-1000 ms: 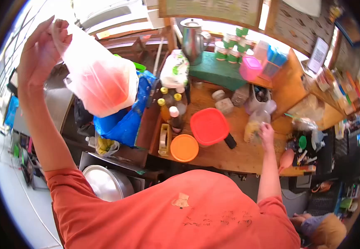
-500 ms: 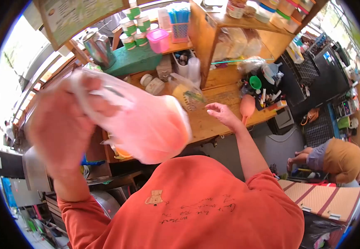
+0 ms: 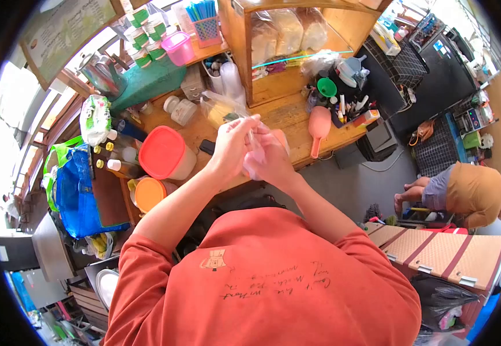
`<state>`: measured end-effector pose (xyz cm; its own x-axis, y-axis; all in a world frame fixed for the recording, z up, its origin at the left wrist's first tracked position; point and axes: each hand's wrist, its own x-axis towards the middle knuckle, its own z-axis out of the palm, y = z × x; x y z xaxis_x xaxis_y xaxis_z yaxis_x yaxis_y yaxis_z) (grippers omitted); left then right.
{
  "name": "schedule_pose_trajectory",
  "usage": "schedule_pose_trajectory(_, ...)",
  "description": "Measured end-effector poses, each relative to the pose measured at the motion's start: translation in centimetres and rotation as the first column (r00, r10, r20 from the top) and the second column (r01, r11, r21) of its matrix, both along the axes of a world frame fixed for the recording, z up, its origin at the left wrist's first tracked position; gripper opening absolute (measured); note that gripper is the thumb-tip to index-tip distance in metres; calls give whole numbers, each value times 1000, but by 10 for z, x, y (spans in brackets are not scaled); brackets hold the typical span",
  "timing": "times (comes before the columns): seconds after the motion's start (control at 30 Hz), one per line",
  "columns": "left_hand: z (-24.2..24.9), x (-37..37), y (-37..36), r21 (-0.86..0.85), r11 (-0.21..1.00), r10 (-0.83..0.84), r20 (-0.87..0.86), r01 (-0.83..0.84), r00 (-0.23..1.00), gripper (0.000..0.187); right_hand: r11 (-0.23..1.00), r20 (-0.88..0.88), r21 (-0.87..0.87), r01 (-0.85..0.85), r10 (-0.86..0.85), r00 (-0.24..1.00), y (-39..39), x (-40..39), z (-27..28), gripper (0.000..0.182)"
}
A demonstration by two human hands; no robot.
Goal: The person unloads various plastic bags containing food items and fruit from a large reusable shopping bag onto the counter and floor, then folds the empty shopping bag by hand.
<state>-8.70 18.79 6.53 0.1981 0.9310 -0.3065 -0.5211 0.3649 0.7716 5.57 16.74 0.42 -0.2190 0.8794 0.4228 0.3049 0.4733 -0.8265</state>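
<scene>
Both hands are together above the front of the wooden counter (image 3: 288, 124). My left hand (image 3: 231, 145) has its fingers closed on the top of a thin pinkish plastic bag (image 3: 254, 168). Against it, my right hand (image 3: 270, 158) is also closed round the bag, partly blurred. Most of the bag is hidden behind the hands, with a pink-orange part (image 3: 280, 138) showing beyond my right hand. Just behind my left hand lies a clear bag with yellow contents (image 3: 218, 109) on the counter.
A red-lidded tub (image 3: 162, 153) and an orange-lidded tub (image 3: 150, 195) stand left, near a blue bag (image 3: 80, 190). An orange scoop (image 3: 319, 124) and a green funnel (image 3: 326, 87) are right of the hands. Another person (image 3: 472, 193) bends over at the far right.
My left hand has moved right and away from the camera with the pinkish bag. My right hand has come over to meet it and closed on the bag. The view has shifted, revealing the tubs.
</scene>
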Motion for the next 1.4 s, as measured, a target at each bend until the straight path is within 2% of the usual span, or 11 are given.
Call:
schedule_pose_trajectory(0.2, -25, -7, -8, -13, 998, 57, -85, -58, 995, 25, 983, 219, -172, 68, -30, 975, -7, 23, -24, 10)
schedule_pose_trajectory(0.37, -40, -52, -4, -27, 966, 246, -216, -257, 945, 20, 903, -447, -402, 151, -337, 829, -12, 61, -67, 30)
schedule_pose_trajectory(0.5, -31, -71, 3, 19, 949, 288, -450, -313, 845, 21, 909, -601, -417, -10, -267, 754, -9, 74, -54, 22)
schedule_pose_trajectory(0.53, -27, -64, 1, 296, 899, 432, -727, -324, 534, 22, 879, -594, -475, -53, -275, 756, -9, 75, -47, 20)
schedule_pose_trajectory(0.6, -18, -45, -2, 698, 715, 692, -715, -42, -104, 24, 842, -587, -531, -91, -288, 757, -11, 74, -42, 33)
schedule_pose_trajectory(0.7, -30, -15, 3, 778, 442, 768, -586, 446, 260, 24, 832, -489, -549, -77, -245, 837, -12, 73, -53, 57)
schedule_pose_trajectory(0.8, -75, 16, 6, 600, 414, 496, -779, 685, 382, 23, 840, -389, -543, -24, -226, 893, -18, 71, -57, 66)
schedule_pose_trajectory(0.87, -109, 24, 14, -61, 620, 220, -943, 783, -248, 19, 865, -291, -498, 66, -238, 927, -18, 71, -60, 68)
schedule_pose_trajectory(0.97, -136, 4, 21, -200, 720, 115, -910, 665, -399, 23, 910, -120, -357, 209, -267, 956, -13, 76, -74, 74)
schedule_pose_trajectory(1.33, -100, -11, 22, -109, 691, 33, -983, 714, -182, 57, 948, 234, -197, 249, -202, 951, 14, 74, -79, 82)
schedule_pose_trajectory(1.4, -93, -12, 22, -125, 699, -7, -986, 704, -168, 56, 956, 558, -224, 191, -35, 829, 22, 70, -110, 82)
